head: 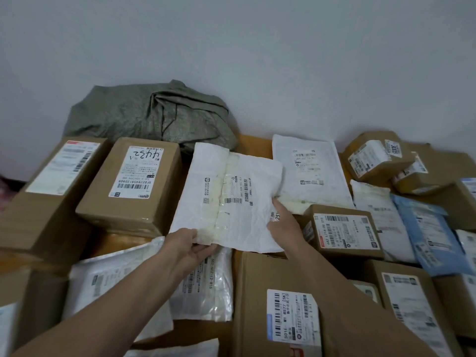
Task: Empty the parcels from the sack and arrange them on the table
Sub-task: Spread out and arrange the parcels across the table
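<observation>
Mailer, white, gripped by left hand and right hand — neighbouring box marked "4432", "SF0229459135909".

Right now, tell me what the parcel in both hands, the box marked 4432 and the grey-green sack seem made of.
The white mailer: thin plastic film, probably; matte, creased, with yellowed glossy tape. The box marked 4432: brown cardboard, matte, sharp folded edges. The sack: woven plastic or coarse cloth, apparently; dull, speckled weave, slumps in folds.
</observation>
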